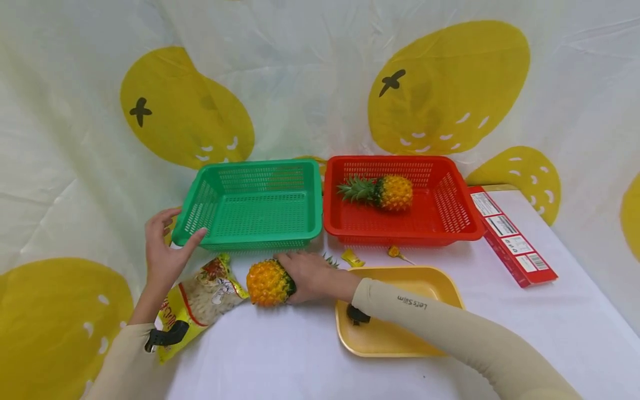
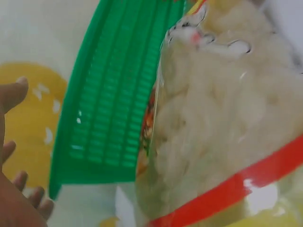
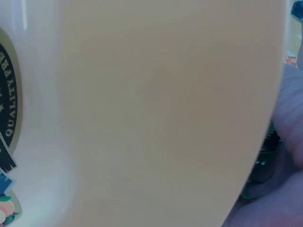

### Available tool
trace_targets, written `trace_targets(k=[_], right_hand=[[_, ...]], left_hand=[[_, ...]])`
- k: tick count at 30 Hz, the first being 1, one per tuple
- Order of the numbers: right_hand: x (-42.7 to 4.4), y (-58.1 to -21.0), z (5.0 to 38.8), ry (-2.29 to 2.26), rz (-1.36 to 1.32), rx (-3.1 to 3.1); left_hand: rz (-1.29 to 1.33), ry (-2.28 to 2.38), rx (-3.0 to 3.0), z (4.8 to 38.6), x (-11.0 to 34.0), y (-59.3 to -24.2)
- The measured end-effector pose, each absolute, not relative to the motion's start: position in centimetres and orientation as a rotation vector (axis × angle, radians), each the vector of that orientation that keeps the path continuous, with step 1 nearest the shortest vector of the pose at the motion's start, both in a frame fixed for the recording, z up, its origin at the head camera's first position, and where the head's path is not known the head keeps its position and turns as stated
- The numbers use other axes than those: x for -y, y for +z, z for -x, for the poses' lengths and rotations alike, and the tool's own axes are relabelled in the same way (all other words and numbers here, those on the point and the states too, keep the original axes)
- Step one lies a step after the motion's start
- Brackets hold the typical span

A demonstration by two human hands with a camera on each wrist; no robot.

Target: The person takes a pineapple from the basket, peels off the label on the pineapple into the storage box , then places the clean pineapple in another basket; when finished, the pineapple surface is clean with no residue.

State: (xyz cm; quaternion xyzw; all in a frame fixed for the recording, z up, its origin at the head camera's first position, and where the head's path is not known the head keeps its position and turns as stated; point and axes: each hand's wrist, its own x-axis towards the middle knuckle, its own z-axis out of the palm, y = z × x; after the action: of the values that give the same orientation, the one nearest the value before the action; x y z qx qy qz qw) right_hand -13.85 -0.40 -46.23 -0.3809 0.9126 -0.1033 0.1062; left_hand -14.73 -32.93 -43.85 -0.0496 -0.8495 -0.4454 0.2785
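My right hand [image 1: 311,276] grips a pineapple [image 1: 270,283] around its crown end, low over the white tabletop; leaf tips stick out behind the hand, and its fingertips are hidden. In the right wrist view, part of that hand [image 3: 289,156] shows at the edge, with dark green leaves by it. By the front left corner of the green basket [image 1: 200,244] is my left hand [image 1: 167,253], fingers spread and holding nothing. Whether it touches the rim I cannot tell. A yellow snack bag [image 1: 205,297] with a clear front lies beside the left wrist.
A second pineapple [image 1: 395,193] lies in the red basket [image 1: 400,240]. A yellow tray [image 1: 400,351] sits under my right forearm. Between them are a small yellow packet [image 1: 353,258] and a lollipop [image 1: 394,251]. A flat red box [image 1: 515,239] lies at the right.
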Motion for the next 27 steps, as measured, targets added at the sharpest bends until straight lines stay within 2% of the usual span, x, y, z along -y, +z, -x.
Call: trace_targets(k=[5,12,19,27], right_hand=[[0.4,-46.4,13.8,-0.301,1.14,-2.685],[0.4,-46.5,13.8,-0.318,1.149,-2.686],[0.4,-46.6,13.7,-0.33,1.151,-2.694],[0.1,-46.5,13.7,-0.359,1.146,-2.696]], left_hand=[[-0.117,-1.502,2.364,15.3,34.0,-45.0],[-0.23,-1.616,2.478,16.3,35.0,-46.1],[-0.279,-1.802,2.402,16.7,35.1,-46.7],[-0.181,-2.157,2.113,17.3,34.9,-48.1]])
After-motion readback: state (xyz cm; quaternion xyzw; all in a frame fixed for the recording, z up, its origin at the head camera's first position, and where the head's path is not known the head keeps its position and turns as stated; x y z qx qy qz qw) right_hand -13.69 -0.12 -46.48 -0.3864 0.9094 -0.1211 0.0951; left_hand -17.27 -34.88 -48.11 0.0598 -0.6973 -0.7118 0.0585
